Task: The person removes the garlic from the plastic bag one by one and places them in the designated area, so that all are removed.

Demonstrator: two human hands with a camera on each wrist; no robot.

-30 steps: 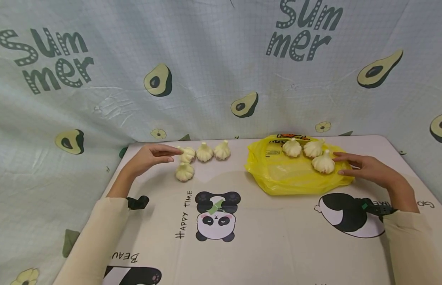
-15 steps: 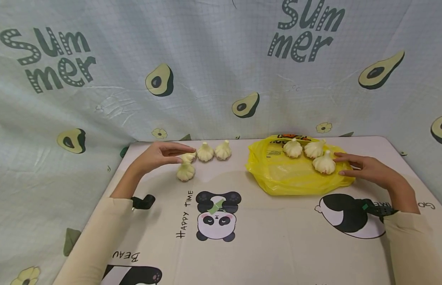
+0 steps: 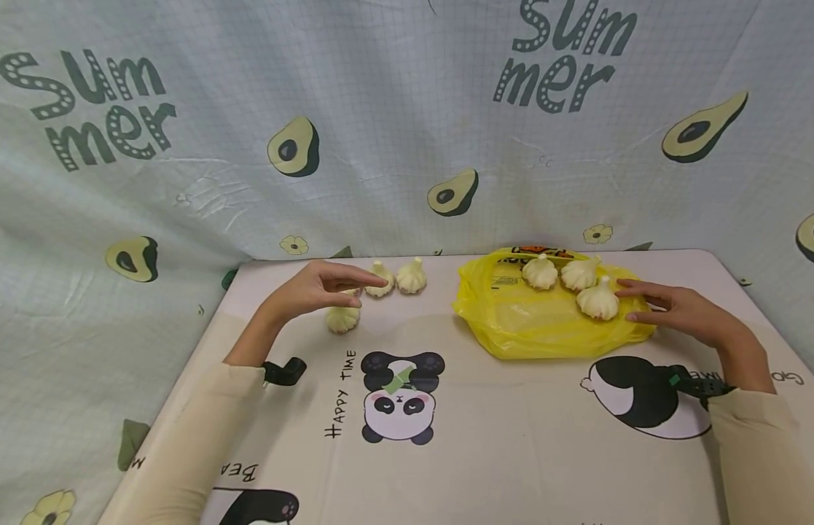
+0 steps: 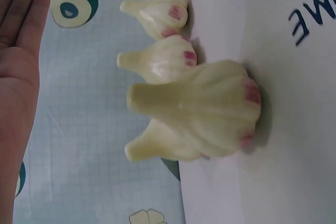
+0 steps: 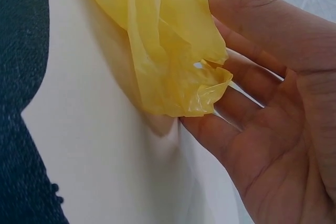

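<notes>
Over the group of garlic bulbs at the back left, my left hand [image 3: 321, 288] is raised with its fingers extended and nothing between them. Partly behind it lie a front garlic bulb [image 3: 343, 319] and a back one [image 3: 379, 281]; a further bulb [image 3: 411, 276] sits to the right. The left wrist view has the nearest bulb [image 4: 210, 108] standing upright, apart from the hand. At the right, my right hand [image 3: 685, 310] rests at the edge of a yellow plastic bag [image 3: 525, 328], relaxed fingers beside a garlic bulb [image 3: 598, 300]. Whether they touch this bulb is unclear.
Two more garlic bulbs, one [image 3: 540, 273] to the left and one [image 3: 580, 274] nearer the hand, lie on the bag. A printed cloth [image 3: 485, 408] covers the table. Behind its back edge hangs an avocado-patterned curtain [image 3: 374, 146].
My left hand has moved right across the garlic bulbs, covering the back left one. The right hand, the bag and the bulbs stay in place.
</notes>
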